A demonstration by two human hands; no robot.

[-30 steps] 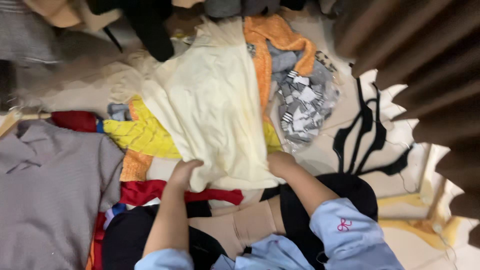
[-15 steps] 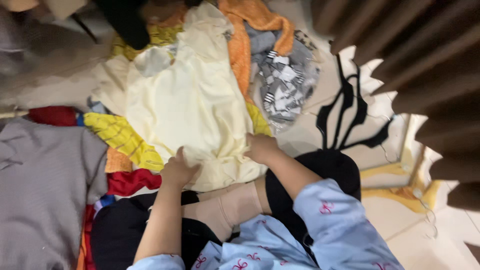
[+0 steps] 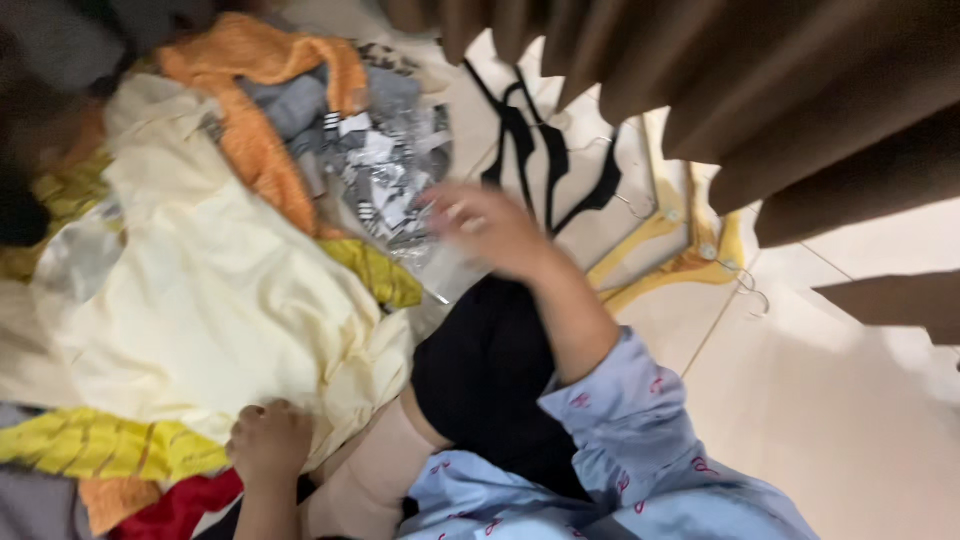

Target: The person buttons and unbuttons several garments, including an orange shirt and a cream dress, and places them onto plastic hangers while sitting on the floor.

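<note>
Lifted off the cream garment (image 3: 210,300), right hand (image 3: 490,228) hovers beside it.

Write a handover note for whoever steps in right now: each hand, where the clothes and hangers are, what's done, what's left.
Left hand: resting closed on the lower edge of the pale yellow garment, apparently pinching the fabric.
Right hand: lifted, fingers spread, empty, blurred, above the black-and-white patterned garment, pointing toward the hangers.
Things: pale yellow garment spread on top of the clothes pile; orange garment behind it; black hangers and yellow hangers on the tiled floor to the right.
Done: garment laid flat.
Left: no hanger picked up; nothing hung.
</note>
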